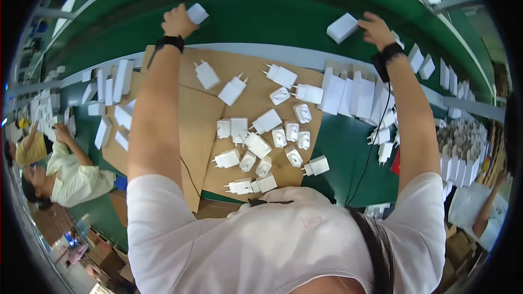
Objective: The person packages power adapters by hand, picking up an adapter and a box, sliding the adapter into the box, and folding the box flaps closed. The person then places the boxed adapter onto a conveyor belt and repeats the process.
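Both my arms stretch to the far side of the bench. My left hand (177, 22) is closed on a small white box (198, 13) at the far left; part of the box is hidden by the fingers. At the far right, my right hand (377, 31) has its fingers apart beside a larger white box (342, 28) lying on the green surface. The fingertips are at that box's right end; whether they touch it I cannot tell. Nearer me, several white charger plugs (231, 90) lie scattered on brown cardboard (190, 114), among smaller white plug pieces (280, 96).
White boxes (364, 94) stand in a row right of the chargers, with more boxes (124, 77) at the left. A black cord (376, 130) hangs from my right wrist. Co-workers (76, 177) sit at the left, and another person (479, 209) is at the right.
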`<state>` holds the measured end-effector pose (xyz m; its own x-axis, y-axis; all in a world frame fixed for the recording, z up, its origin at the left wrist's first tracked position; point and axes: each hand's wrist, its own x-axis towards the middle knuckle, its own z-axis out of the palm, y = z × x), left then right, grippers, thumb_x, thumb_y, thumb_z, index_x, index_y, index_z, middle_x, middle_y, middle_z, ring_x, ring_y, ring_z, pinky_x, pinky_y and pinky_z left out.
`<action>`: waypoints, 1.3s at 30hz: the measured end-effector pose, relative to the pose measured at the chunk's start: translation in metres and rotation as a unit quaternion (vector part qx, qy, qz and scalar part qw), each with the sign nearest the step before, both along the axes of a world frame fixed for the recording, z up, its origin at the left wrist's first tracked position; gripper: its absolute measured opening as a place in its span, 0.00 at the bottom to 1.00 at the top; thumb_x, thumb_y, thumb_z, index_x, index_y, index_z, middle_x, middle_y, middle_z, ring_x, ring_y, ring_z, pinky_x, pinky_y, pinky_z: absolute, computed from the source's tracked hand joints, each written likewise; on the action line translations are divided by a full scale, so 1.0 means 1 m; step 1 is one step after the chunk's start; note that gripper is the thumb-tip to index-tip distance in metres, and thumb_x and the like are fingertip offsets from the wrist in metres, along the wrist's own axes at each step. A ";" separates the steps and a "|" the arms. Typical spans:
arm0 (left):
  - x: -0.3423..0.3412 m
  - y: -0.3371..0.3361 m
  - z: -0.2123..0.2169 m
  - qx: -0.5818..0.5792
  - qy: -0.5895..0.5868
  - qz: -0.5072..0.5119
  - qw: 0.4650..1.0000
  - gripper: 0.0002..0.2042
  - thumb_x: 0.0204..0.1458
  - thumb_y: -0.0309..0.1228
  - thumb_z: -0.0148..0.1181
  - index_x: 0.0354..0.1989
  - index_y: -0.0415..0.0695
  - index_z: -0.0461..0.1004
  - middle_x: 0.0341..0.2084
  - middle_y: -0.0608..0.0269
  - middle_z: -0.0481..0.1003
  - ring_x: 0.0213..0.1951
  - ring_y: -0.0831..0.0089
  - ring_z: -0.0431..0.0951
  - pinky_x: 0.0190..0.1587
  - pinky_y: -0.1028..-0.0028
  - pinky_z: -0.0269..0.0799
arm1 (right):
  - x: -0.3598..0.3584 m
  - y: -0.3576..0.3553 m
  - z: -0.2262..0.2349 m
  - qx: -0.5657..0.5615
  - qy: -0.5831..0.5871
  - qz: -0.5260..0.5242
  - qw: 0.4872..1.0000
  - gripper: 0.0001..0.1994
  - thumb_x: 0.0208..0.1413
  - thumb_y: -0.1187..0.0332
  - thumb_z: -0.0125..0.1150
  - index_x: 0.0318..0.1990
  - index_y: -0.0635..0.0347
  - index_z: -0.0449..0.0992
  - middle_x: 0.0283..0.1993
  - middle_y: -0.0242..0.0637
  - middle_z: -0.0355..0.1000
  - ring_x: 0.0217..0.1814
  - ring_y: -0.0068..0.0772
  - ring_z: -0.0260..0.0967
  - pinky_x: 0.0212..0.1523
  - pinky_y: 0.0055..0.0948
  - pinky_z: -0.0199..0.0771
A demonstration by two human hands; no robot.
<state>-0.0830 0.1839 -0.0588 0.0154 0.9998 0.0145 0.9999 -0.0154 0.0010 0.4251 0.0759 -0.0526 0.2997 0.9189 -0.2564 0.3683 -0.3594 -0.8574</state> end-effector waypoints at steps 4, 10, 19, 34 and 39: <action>-0.030 -0.001 -0.011 0.140 0.082 -0.070 0.984 0.20 0.43 0.28 0.56 0.48 0.59 0.70 0.49 0.60 0.68 0.53 0.52 0.62 0.50 0.37 0.52 | -0.110 -0.014 0.036 0.081 -0.134 0.293 0.943 0.26 0.47 0.63 0.62 0.54 0.60 0.66 0.53 0.46 0.66 0.53 0.43 0.64 0.53 0.34 0.63; 0.060 -0.131 0.100 0.297 0.002 -0.220 0.929 0.24 0.39 0.16 0.50 0.45 0.58 0.73 0.54 0.55 0.60 0.47 0.50 0.64 0.50 0.51 0.60 | -0.204 -0.061 0.031 -0.023 -0.308 0.496 0.812 0.28 0.39 0.53 0.64 0.45 0.64 0.72 0.42 0.53 0.69 0.48 0.50 0.65 0.50 0.39 0.65; 0.066 -0.310 0.132 0.223 -0.081 -0.147 0.960 0.27 0.37 0.17 0.50 0.46 0.61 0.73 0.51 0.54 0.61 0.42 0.55 0.64 0.46 0.63 0.62 | -0.204 -0.121 0.095 -0.063 0.204 0.219 0.952 0.28 0.37 0.61 0.65 0.47 0.65 0.66 0.42 0.46 0.72 0.43 0.37 0.71 0.44 0.34 0.71; 0.133 -0.427 0.151 -0.152 -0.823 0.003 0.548 0.26 0.43 0.37 0.65 0.48 0.36 0.64 0.38 0.61 0.72 0.41 0.74 0.72 0.44 0.74 0.67 | -0.209 -0.334 0.154 0.246 0.229 0.375 0.864 0.25 0.28 0.61 0.71 0.38 0.59 0.70 0.65 0.49 0.46 0.67 0.41 0.46 0.60 0.36 0.51; 0.119 -0.445 0.167 -0.074 -0.609 -0.058 0.787 0.29 0.34 0.38 0.71 0.42 0.37 0.65 0.34 0.56 0.74 0.35 0.69 0.75 0.37 0.71 0.71 | -0.166 -0.350 0.185 0.160 0.316 0.162 0.921 0.29 0.37 0.80 0.66 0.48 0.58 0.59 0.46 0.45 0.69 0.45 0.35 0.70 0.38 0.26 0.73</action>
